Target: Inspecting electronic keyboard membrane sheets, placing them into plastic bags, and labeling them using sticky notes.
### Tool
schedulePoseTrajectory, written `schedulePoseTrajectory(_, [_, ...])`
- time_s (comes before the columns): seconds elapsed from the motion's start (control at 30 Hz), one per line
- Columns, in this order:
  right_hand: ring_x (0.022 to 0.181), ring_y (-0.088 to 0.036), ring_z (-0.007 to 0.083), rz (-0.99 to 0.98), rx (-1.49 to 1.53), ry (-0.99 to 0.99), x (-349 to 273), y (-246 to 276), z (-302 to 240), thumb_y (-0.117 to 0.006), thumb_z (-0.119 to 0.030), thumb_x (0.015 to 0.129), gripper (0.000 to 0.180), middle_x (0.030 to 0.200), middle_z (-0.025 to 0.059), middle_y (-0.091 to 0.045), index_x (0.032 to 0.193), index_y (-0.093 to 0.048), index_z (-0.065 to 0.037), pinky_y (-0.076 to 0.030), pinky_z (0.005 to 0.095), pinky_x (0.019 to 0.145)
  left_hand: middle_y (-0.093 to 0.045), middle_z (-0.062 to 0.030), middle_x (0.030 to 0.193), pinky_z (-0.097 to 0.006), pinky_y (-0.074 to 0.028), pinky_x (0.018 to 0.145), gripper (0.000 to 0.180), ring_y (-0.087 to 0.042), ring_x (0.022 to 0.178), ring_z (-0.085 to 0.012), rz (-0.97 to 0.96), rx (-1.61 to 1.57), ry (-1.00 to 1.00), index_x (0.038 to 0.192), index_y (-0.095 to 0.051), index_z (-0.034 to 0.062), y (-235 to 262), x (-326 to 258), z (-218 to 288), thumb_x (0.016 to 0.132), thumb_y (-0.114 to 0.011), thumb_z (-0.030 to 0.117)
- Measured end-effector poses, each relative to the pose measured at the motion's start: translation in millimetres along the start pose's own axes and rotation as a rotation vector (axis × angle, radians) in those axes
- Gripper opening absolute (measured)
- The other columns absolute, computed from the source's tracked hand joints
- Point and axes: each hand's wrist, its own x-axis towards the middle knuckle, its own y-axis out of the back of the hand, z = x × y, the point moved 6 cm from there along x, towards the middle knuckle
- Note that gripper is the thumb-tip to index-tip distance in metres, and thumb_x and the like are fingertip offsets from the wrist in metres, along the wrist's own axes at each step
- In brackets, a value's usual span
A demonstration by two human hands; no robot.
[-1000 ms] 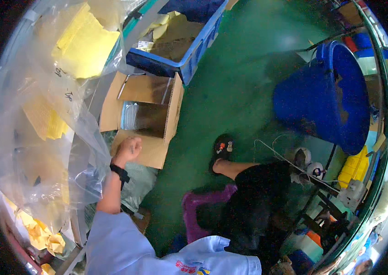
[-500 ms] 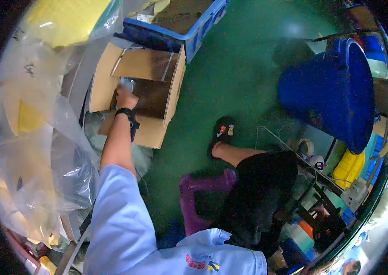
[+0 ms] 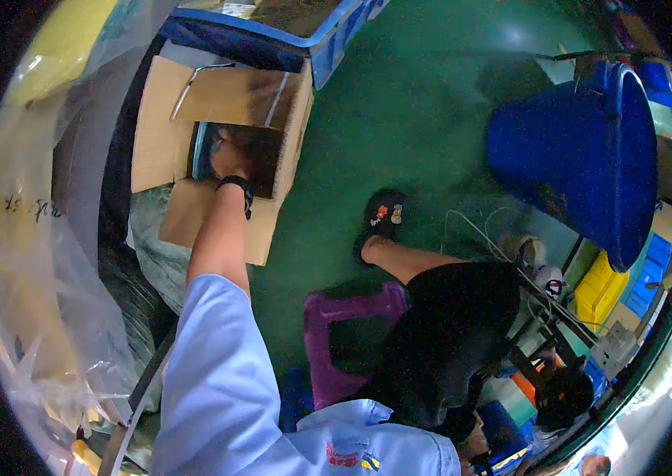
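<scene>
Left hand down inside the open cardboard box

The person's left hand (image 3: 230,161) reached into the cardboard box (image 3: 163,143) on the green floor (image 3: 399,119), a black wristband (image 3: 238,188) at the box's edge and a light blue sleeve (image 3: 217,373) further up the arm; the inside of the box was dark, so I could not tell how far the fingers were open or whether they had hold of anything. The right hand was out of sight. The box sat with its flaps spread, just below a blue crate (image 3: 336,40) and beside clear plastic bags (image 3: 42,278). A big blue bin (image 3: 582,151) stood well apart to the right, and a purple stool (image 3: 344,333) sat under the person's leg
</scene>
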Motion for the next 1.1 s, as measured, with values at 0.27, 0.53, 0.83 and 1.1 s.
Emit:
schedulePoseTrajectory(0.27, [0.131, -0.026, 0.0519, -0.019, 0.043, -0.024, 8, 10, 2, -0.057, -0.043, 0.085, 0.099, 0.137, 0.0441, -0.021, 0.136, -0.005, 0.023, -0.027, 0.0523, 0.108, -0.054, -0.0173, 0.127, -0.047, -0.047, 0.09, 0.042, -0.053, 0.116, -0.0362, 0.105, 0.12, -0.094, 0.126, -0.042, 0.0069, 34, 15, -34, 0.088, -0.056, 0.02])
schedulePoseTrajectory(0.53, [0.129, -0.027, 0.0547, -0.045, 0.065, -0.019, 21, 9, 2, -0.056, -0.044, 0.085, 0.1, 0.135, 0.0473, -0.021, 0.135, -0.004, 0.025, -0.028, 0.0535, 0.107, -0.036, -0.0214, 0.146, -0.034, -0.03, 0.11, 0.086, -0.035, 0.135, -0.0318, -0.279, -0.436, -0.399, 0.148, -0.021, 0.0038, 52, 13, -60, 0.076, -0.066, 0.013])
schedulePoseTrajectory(0.83, [0.126, -0.029, 0.0579, -0.06, 0.074, -0.027, 28, 1, -8, -0.055, -0.045, 0.085, 0.101, 0.132, 0.0508, -0.02, 0.133, -0.004, 0.028, -0.029, 0.0548, 0.106, -0.034, -0.0186, 0.148, -0.031, -0.028, 0.109, 0.08, -0.035, 0.135, -0.0272, -0.334, -0.428, -0.198, 0.149, -0.021, 0.0066, 65, 11, -51, 0.084, -0.065, 0.018])
schedulePoseTrajectory(1.1, [0.124, -0.03, 0.0607, -0.118, 0.084, -0.042, 45, -27, -12, -0.054, -0.047, 0.085, 0.103, 0.129, 0.0539, -0.02, 0.131, -0.003, 0.03, -0.031, 0.056, 0.105, -0.041, -0.0175, 0.144, -0.035, -0.032, 0.108, 0.062, -0.038, 0.133, -0.0322, -0.202, -0.217, -0.375, 0.142, -0.037, 0.0132, 68, 29, -65, 0.085, -0.06, 0.012])
